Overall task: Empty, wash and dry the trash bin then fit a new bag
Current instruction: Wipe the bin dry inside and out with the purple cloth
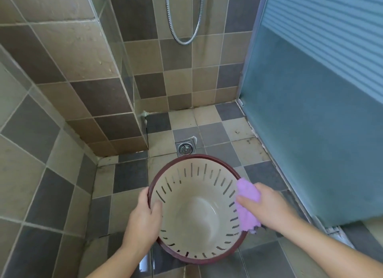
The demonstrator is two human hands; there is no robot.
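Though two hands (pixel 143 219), one bin (pixel 194 215)

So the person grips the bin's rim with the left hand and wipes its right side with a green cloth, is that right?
Not quite: the cloth is purple, not green, as the head view shows. The rest holds: the left hand grips the rim of the bin, and the right hand presses the cloth against its right side.
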